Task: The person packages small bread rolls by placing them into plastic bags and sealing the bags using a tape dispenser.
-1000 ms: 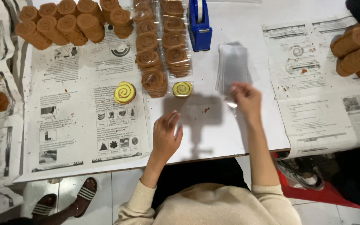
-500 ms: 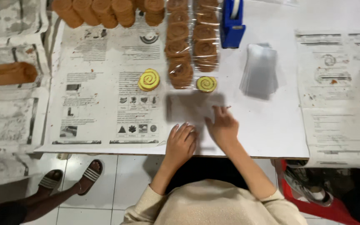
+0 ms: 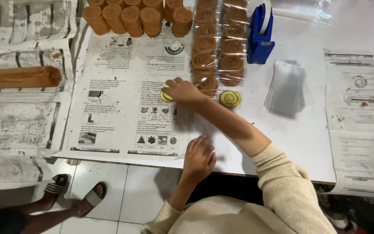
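My right hand reaches left across the white table, its fingers closed on a yellow spiral cookie lying on a newspaper sheet. A second yellow spiral cookie lies to its right, apart from the hand. My left hand rests palm down near the table's front edge, fingers loosely spread, holding nothing I can make out. A stack of clear plastic bags lies further right.
Two rows of brown spiral cookies in clear wrap run toward a blue tape dispenser. Brown rolls are piled at the back; one long roll lies far left. Another person's sandalled feet stand on the tiled floor.
My right hand has left the spot in front of me and reached left and forward onto the yellow cookie. My left hand has stayed near the table edge. The view has shifted.
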